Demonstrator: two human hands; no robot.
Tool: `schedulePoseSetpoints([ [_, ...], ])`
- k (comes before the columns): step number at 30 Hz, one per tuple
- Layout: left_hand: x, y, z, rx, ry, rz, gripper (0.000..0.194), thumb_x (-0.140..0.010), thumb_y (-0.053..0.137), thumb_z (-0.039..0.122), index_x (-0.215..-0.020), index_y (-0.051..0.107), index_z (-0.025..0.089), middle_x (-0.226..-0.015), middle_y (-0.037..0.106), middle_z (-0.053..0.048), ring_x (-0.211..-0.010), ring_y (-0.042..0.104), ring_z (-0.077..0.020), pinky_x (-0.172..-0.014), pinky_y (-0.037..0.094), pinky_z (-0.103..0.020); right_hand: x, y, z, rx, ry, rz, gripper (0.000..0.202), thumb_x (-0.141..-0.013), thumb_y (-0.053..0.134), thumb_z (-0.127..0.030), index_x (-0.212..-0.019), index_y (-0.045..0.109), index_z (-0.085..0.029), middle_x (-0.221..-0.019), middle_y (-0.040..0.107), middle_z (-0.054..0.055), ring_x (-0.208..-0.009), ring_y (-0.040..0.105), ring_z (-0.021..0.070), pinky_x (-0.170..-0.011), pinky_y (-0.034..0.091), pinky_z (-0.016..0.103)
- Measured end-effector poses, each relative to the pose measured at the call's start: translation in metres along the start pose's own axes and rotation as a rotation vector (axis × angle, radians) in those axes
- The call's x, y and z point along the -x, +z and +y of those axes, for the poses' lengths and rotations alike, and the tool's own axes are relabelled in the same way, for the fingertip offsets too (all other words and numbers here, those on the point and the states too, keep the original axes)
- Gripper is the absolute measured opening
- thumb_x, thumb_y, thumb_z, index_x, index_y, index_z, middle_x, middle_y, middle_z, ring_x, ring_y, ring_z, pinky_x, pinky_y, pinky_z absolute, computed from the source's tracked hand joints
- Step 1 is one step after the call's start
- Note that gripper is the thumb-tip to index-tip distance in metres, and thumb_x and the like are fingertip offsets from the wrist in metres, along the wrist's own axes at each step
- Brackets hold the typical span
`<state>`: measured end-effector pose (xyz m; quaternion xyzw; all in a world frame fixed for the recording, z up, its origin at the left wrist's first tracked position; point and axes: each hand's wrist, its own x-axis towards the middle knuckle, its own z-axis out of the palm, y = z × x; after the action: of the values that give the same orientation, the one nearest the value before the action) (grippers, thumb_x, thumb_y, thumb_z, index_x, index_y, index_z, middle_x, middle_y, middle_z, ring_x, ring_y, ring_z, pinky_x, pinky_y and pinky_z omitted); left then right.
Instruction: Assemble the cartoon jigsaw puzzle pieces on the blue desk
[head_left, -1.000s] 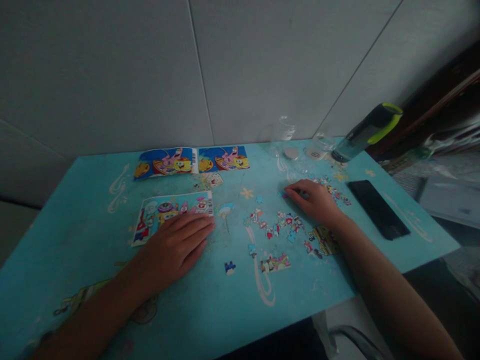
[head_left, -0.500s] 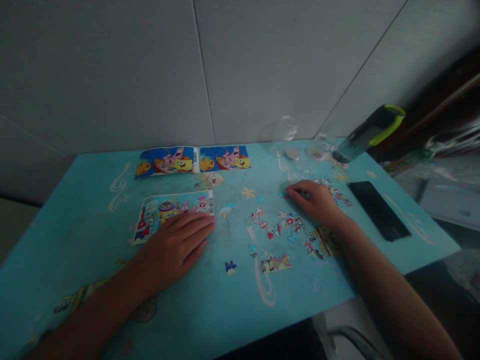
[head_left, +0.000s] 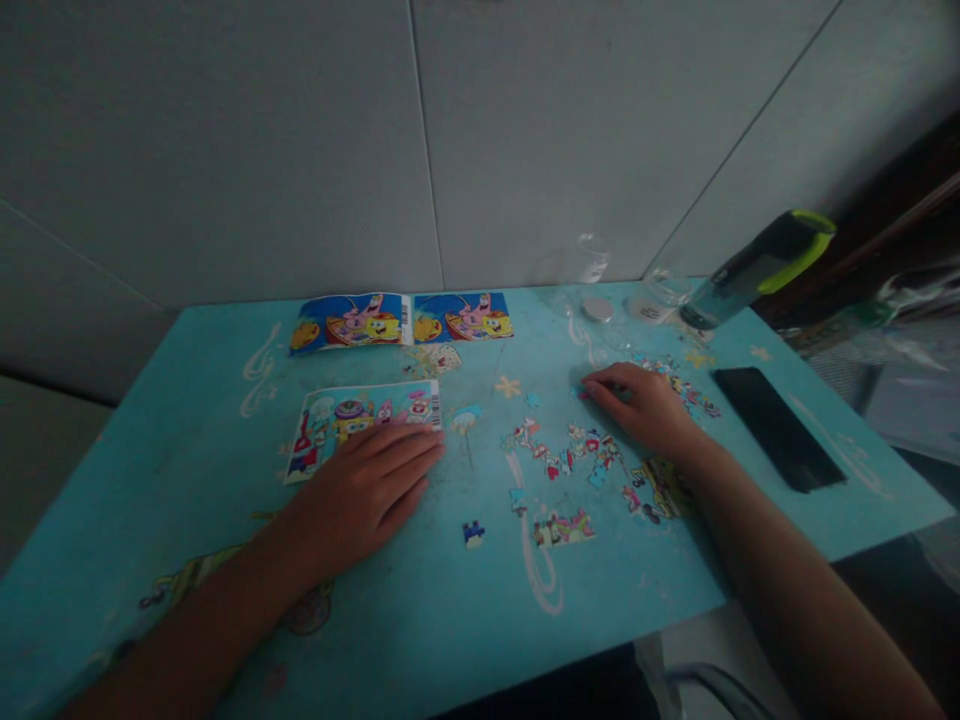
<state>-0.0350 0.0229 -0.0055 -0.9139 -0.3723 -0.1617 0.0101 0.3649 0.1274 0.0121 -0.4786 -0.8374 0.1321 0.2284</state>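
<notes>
My left hand [head_left: 382, 485] lies flat with its fingers stretched out over the lower right part of a cartoon picture card [head_left: 319, 425]. At the right, my right hand [head_left: 637, 400] has its thumb and forefinger pinched at a small blue and pink puzzle piece [head_left: 580, 392] on the tabletop. Loose puzzle pieces [head_left: 570, 455] are spread in front of that hand. Nearer to me lies a joined strip of pieces [head_left: 564, 528], with a single dark blue and white piece [head_left: 474, 534] to its left. More pieces [head_left: 694, 395] are heaped behind the right hand, partly hidden by it.
Two blue cartoon cards [head_left: 352, 322] lie at the table's back edge by the wall. A dark phone [head_left: 780, 428] lies on the right. Behind it are a water bottle [head_left: 739, 275], clear containers [head_left: 592, 260] and a round lid [head_left: 598, 310]. The table [head_left: 202, 420] has printed figures.
The whole view has shifted slightly, so things appear a little further right. Both hands keep nearly the same places and poses on the table.
</notes>
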Motion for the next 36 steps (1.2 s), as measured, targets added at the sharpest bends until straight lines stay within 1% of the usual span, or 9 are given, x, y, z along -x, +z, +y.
schedulePoseSetpoints([
  [5,0.0004,0.0007,-0.0009,0.005,0.002,0.005,0.043,-0.099,0.054,0.024,-0.142,0.057,0.020,-0.145,0.059,-0.006,-0.134,0.052,-0.0252,-0.117,0.040,-0.049,0.0000,0.0002,0.0009,-0.009,0.009,0.003,0.024,-0.098,0.056,-0.036,-0.103,0.076,-0.024,-0.099,0.077,0.007,-0.088,0.071,0.0233,-0.083,0.054,0.041],
  [8,0.0007,0.0012,-0.0011,0.026,-0.017,0.002,0.044,-0.099,0.054,0.024,-0.143,0.056,0.022,-0.146,0.058,-0.005,-0.134,0.052,-0.0252,-0.117,0.041,-0.050,0.0003,0.0004,0.0020,-0.008,0.005,-0.003,0.024,-0.099,0.055,-0.036,-0.104,0.076,-0.024,-0.100,0.076,0.006,-0.089,0.070,0.0229,-0.083,0.054,0.041],
  [15,0.0001,0.0006,-0.0004,0.077,-0.038,0.007,0.045,-0.098,0.055,0.023,-0.143,0.056,0.024,-0.143,0.060,-0.005,-0.133,0.054,-0.0251,-0.115,0.043,-0.050,0.0007,0.0006,0.0004,-0.031,0.009,-0.001,0.024,-0.097,0.057,-0.037,-0.103,0.077,-0.025,-0.098,0.077,0.006,-0.088,0.071,0.0242,-0.080,0.054,0.040],
  [25,-0.0004,-0.0011,0.0014,0.038,-0.038,-0.034,0.046,-0.100,0.052,0.022,-0.146,0.053,0.022,-0.145,0.058,-0.006,-0.135,0.051,-0.0252,-0.115,0.044,-0.051,0.0014,-0.0001,-0.0003,-0.003,0.005,0.003,0.025,-0.097,0.056,-0.037,-0.102,0.077,-0.024,-0.099,0.077,0.007,-0.088,0.071,0.0240,-0.082,0.055,0.040],
  [28,-0.0014,-0.0024,0.0022,0.034,-0.045,-0.036,0.043,-0.100,0.051,0.023,-0.144,0.055,0.022,-0.144,0.059,-0.006,-0.134,0.052,-0.0253,-0.115,0.044,-0.052,0.0018,0.0010,0.0008,0.000,0.007,-0.002,0.025,-0.098,0.056,-0.037,-0.103,0.076,-0.023,-0.099,0.077,0.007,-0.089,0.071,0.0246,-0.082,0.055,0.040],
  [32,-0.0026,-0.0024,0.0028,0.034,-0.030,-0.023,0.043,-0.100,0.052,0.022,-0.142,0.057,0.020,-0.143,0.060,-0.007,-0.133,0.053,-0.0253,-0.114,0.044,-0.052,0.0015,0.0014,0.0016,-0.012,0.000,-0.007,0.025,-0.097,0.056,-0.037,-0.103,0.076,-0.024,-0.100,0.077,0.007,-0.089,0.071,0.0260,-0.082,0.056,0.042],
  [36,-0.0034,-0.0027,0.0039,0.063,-0.040,0.000,0.042,-0.100,0.053,0.022,-0.142,0.058,0.022,-0.142,0.061,-0.006,-0.132,0.054,-0.0251,-0.114,0.044,-0.051,0.0006,0.0011,0.0016,-0.008,-0.013,-0.010,0.025,-0.097,0.056,-0.037,-0.104,0.077,-0.024,-0.100,0.077,0.007,-0.089,0.071,0.0258,-0.083,0.055,0.043],
])
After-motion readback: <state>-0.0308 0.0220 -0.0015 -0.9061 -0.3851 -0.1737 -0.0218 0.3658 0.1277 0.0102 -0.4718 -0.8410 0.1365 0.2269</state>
